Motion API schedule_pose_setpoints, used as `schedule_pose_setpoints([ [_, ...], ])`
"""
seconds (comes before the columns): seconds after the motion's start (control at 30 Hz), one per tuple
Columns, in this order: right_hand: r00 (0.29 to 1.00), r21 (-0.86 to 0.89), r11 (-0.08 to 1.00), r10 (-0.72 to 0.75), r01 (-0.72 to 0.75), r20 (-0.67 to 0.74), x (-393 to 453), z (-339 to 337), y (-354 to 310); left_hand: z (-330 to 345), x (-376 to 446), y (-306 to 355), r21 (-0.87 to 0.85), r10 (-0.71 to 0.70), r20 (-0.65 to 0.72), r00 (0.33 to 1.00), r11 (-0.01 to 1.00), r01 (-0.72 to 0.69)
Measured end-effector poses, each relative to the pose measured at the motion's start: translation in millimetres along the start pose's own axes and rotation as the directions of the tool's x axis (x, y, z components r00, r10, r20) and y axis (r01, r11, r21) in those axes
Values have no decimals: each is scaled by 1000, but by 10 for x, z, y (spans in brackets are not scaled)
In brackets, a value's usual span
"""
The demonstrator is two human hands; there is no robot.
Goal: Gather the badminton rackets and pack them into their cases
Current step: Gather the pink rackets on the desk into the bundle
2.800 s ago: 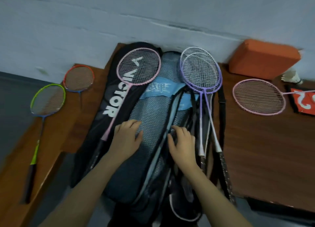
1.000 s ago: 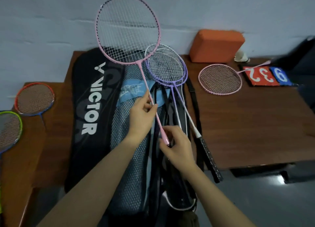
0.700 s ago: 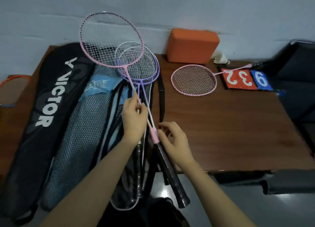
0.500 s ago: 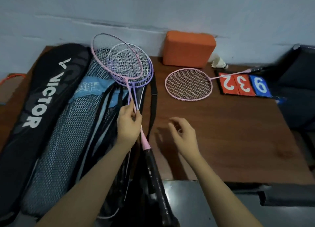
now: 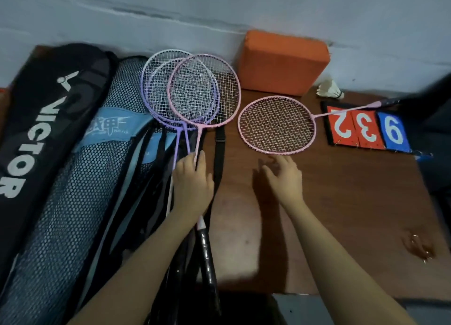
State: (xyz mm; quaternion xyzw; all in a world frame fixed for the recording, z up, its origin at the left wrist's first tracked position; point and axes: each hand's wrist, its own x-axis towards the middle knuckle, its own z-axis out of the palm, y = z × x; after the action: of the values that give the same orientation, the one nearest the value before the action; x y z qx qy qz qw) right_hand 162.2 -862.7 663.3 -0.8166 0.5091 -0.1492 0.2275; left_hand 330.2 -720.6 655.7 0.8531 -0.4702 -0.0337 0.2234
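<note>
- Nearest the camera, two bare forearms come up from the bottom edge onto a brown wooden bench [image 5: 353, 202].
- The left hand [image 5: 192, 185], centre of the frame, lies over the shafts of a bundle of rackets; its fingers look curled onto the pink shaft, though the grip is half hidden by the back of the hand, so I can't tell how tight it is.
- That pink racket [image 5: 203, 90] has its black handle running down toward the bottom edge under the left wrist, head pointing up toward the wall.
- The right hand [image 5: 285, 176], just right of centre, hovers over the bare wood with fingers spread and relaxed, holding nothing. Its fingertips are just below the rim of a second pink racket [image 5: 277, 124], not clearly touching it.
- That second one lies flat, handle going off to the upper right across a score card [image 5: 368, 129] reading 2 3 9.
- Two purple rackets [image 5: 158, 90] sit stacked under the held pink one, heads overlapping, upper centre.
- Left side: a mesh case [image 5: 80, 190] with a blue label, and left of that a black Victor case [image 5: 36, 129]. Black straps trail beside the left hand.
- Farthest back against the wall: an orange block [image 5: 283, 61] and a white shuttlecock [image 5: 329, 90], upper right.
</note>
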Motion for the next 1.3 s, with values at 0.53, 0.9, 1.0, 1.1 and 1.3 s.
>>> schedule_pose_setpoints([
  [0.53, 956, -295, 918, -289, 264, -43, 751, -17, 854, 780, 697, 936, -110, 101, 255, 962, 991, -75],
  [0.9, 876, -183, 872, -474, 454, -87, 565, -82, 670, 703, 563, 1181, -438, -299, 115, 947, 840, 319],
  [1.0, 892, -142, 893, -442, 428, -96, 514, -107, 650, 674, 625, 1232, -509, -394, 130, 910, 761, 402],
  [1.1, 902, -117, 903, -423, 413, -80, 532, -164, 703, 684, 701, 1259, -552, -441, 136, 887, 710, 438],
  [1.3, 961, 51, 964, -255, 261, -111, 632, -529, 852, 556, 723, 1468, -673, -479, 16, 878, 644, 363],
])
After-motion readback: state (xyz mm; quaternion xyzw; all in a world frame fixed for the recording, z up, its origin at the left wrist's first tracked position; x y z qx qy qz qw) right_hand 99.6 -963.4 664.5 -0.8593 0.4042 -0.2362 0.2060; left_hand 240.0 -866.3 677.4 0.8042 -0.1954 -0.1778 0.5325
